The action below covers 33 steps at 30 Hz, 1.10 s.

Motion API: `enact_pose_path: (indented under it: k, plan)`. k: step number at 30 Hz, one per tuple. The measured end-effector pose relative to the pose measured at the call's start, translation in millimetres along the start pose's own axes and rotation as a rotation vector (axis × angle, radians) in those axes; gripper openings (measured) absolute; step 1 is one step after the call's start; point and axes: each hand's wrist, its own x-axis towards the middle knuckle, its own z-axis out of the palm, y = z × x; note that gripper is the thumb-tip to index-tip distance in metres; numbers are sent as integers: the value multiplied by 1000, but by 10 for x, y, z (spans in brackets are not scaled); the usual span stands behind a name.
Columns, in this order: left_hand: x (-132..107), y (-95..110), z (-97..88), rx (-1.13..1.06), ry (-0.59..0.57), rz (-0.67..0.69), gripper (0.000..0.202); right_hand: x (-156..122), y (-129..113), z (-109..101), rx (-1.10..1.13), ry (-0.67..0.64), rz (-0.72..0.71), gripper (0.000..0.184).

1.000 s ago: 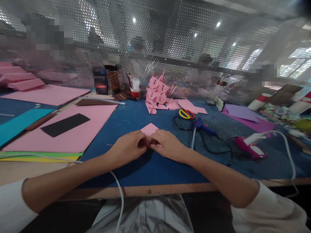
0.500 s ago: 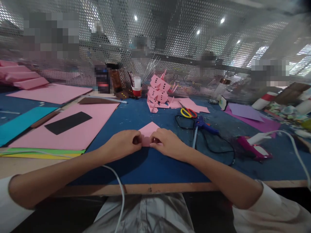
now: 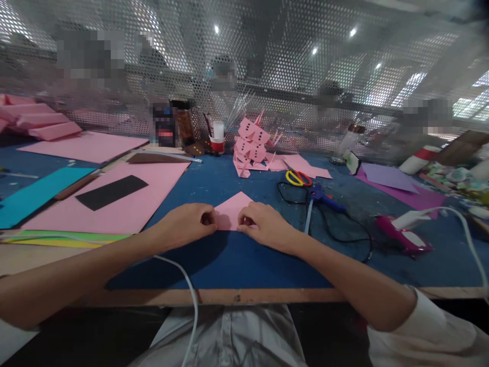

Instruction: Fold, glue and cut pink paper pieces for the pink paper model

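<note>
A small piece of pink paper (image 3: 231, 213) lies on the blue table in front of me, its pointed corner facing away. My left hand (image 3: 195, 220) pinches its left edge, thumb and fingertips together. On its near right side, my right hand (image 3: 260, 224) is closed in a pinch on the paper too. The paper between the hands looks flat, with its near edge running straight; the right part is hidden under my right hand. Beyond it stands a folded pink paper model (image 3: 252, 145) with rows of black dots.
Right of my hands lie scissors (image 3: 298, 177), a blue glue gun (image 3: 324, 198) with a black cord, and a magenta device (image 3: 404, 235). At left are large pink sheets (image 3: 153, 191), a black strip (image 3: 112, 192) and turquoise paper (image 3: 42, 192). A perforated metal screen (image 3: 275, 66) stands behind.
My left hand has shifted slightly left along the pink paper, exposing more of it between the hands. My right hand stays nearly in place. The whole view has shifted a little.
</note>
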Motion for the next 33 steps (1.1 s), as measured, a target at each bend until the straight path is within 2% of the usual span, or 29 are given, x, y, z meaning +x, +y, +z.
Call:
enact_pose_path:
  k: [8, 17, 28, 33]
  plan:
    - [-21, -3, 30, 50, 49, -12, 14, -1, 10, 19, 18, 4, 17, 9]
    - [-9, -35, 52, 87, 54, -28, 12, 3, -18, -12, 17, 2, 23, 9]
    - [-127, -272, -79, 40, 25, -71, 26, 9, 43, 41, 31, 11, 10, 10]
    - [-159, -344, -115, 35, 14, -80, 23, 7, 39, 36, 29, 11, 11, 9]
